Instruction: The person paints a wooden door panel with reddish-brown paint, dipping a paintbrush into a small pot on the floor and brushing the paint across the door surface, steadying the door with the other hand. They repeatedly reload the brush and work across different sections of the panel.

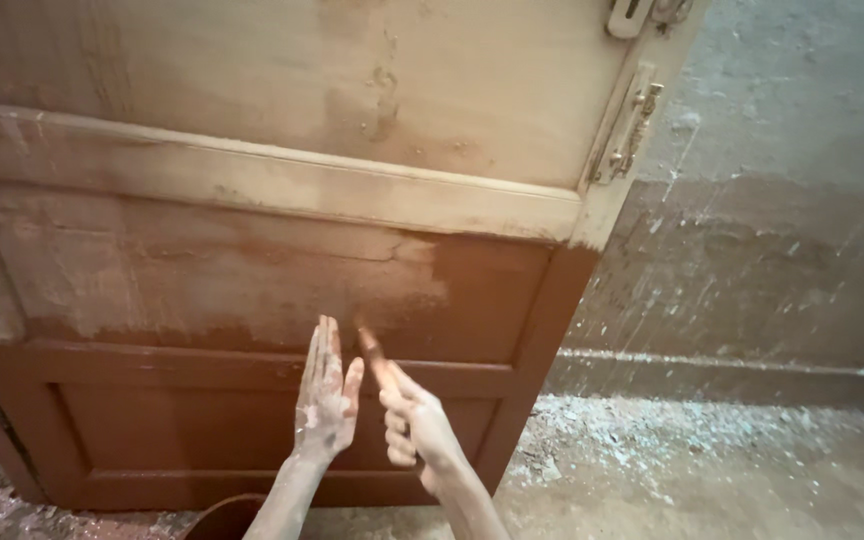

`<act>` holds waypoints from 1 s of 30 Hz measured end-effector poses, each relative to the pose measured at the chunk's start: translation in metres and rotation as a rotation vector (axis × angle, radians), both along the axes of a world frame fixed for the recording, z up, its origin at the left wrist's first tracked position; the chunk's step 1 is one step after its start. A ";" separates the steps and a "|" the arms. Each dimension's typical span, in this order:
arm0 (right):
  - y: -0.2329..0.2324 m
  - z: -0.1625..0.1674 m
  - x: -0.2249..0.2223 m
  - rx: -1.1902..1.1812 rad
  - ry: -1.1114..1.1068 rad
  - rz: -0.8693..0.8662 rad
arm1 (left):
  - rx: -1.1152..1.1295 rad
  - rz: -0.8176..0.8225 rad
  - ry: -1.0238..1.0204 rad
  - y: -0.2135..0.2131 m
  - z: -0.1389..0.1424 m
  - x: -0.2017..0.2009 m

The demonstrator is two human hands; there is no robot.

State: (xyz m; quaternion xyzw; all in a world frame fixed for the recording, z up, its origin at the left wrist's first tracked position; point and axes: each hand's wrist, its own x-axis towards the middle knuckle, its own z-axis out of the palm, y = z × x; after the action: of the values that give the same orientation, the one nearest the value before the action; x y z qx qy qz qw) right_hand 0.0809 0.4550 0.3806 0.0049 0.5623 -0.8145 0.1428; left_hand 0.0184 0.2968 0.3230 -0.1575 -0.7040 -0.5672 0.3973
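A wooden panelled door [252,180] fills the view, pale and bare above, coated red-brown [492,300] across its lower part. My right hand [414,425] grips a paintbrush [372,350] whose blurred tip points up at the edge of the painted patch on the middle panel. My left hand [327,395] is held flat and upright beside the brush, fingers together, palm speckled with pale dust or paint, empty.
A metal latch [632,125] is fixed on the door's right stile. A rough grey wall [772,220] stands to the right. The dusty floor [672,470] is strewn with pale flecks. A dark round container rim [222,515] shows at the bottom edge.
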 end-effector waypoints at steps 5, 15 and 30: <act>0.020 -0.005 -0.008 -0.303 0.046 -0.271 | 0.834 -0.697 -0.090 0.002 -0.005 0.003; -0.004 0.003 -0.009 -0.017 0.033 -0.167 | -0.409 0.401 0.017 -0.008 0.020 0.027; 0.016 0.011 -0.015 -0.086 0.094 -0.299 | -0.437 0.352 -0.028 0.006 0.010 0.008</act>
State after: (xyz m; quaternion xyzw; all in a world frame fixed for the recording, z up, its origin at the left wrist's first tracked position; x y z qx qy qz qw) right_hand 0.0657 0.4705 0.3913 0.0443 0.5262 -0.8492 -0.0063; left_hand 0.0261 0.3028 0.3333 -0.1069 -0.8315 -0.3264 0.4367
